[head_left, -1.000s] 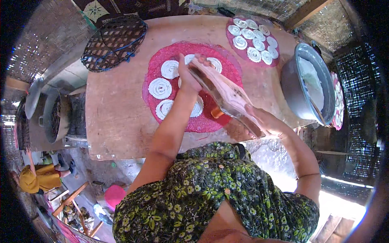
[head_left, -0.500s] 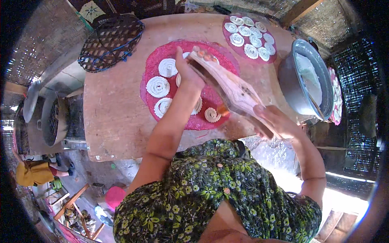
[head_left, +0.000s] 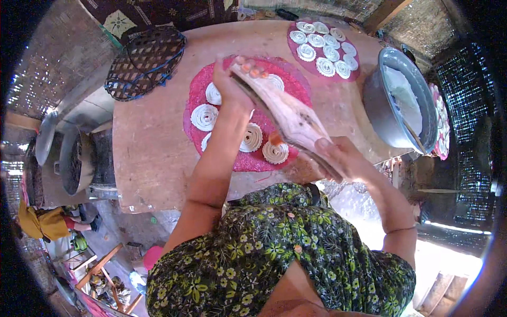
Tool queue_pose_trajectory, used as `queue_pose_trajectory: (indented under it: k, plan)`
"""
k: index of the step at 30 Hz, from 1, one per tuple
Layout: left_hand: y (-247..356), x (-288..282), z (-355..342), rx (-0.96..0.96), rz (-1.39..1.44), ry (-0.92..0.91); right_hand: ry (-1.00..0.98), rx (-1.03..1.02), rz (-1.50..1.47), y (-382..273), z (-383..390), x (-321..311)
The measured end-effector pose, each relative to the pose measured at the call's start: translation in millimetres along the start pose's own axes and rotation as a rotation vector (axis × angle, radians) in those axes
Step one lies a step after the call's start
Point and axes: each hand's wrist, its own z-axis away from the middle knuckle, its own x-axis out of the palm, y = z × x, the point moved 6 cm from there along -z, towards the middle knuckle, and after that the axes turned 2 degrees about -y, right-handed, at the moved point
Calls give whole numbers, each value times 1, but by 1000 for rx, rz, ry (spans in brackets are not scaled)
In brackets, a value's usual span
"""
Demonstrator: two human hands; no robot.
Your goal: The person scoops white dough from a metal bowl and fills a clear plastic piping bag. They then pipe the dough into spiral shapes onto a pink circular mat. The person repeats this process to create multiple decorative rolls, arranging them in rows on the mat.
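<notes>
Both my hands grip a long wooden hand press (head_left: pixel 288 109), held slantwise over a round pink mesh mat (head_left: pixel 296 79). My left hand (head_left: pixel 235 87) wraps its far left end, fingertips curled over the top edge. Around its near right end closes my right hand (head_left: pixel 346 157). An orange part (head_left: pixel 275 139) under the press's middle sits right above a pale coiled dough spiral (head_left: pixel 275 152) at the mat's near edge. Several other spirals lie on the mat, among them a white spiral (head_left: pixel 204 117) at its left; my left forearm and the press hide some.
A second pink mat (head_left: pixel 322 37) with several spirals lies far right. A big metal basin (head_left: pixel 381 119) holding white dough and a stick stands at the table's right. Far left is a dark woven basket tray (head_left: pixel 145 62). A person in a yellow garment (head_left: pixel 50 224) is at lower left.
The press and both hands have shifted left and slightly toward me. The spiral at the mat's near edge has grown wider, with more coils.
</notes>
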Motion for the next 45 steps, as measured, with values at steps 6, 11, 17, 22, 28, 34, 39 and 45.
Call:
queue_pose_trajectory:
  k: [6,11,17,22,28,34,39,45]
  plan:
    - [6,-39,35,5,-435,84,-59,54,-150,47,-14,9]
    - [18,-89,94,53,-1574,0,-23,19,-429,65,-17,11]
    - [-2,-109,127,119,-1947,-263,-87,-58,-528,64,-18,12]
    - [-9,-100,128,82,-1712,-212,-141,-108,-619,66,-20,21]
    - [-18,-83,142,246,-2216,-399,-63,-115,-637,69,-18,13]
    - [-33,-67,147,159,-2373,-341,64,-159,-649,75,-11,-7]
    - [-43,-62,142,160,-2394,-406,125,-219,-612,86,-9,-16]
    - [-51,-61,132,68,-2479,-351,140,-240,-610,90,-3,-19]
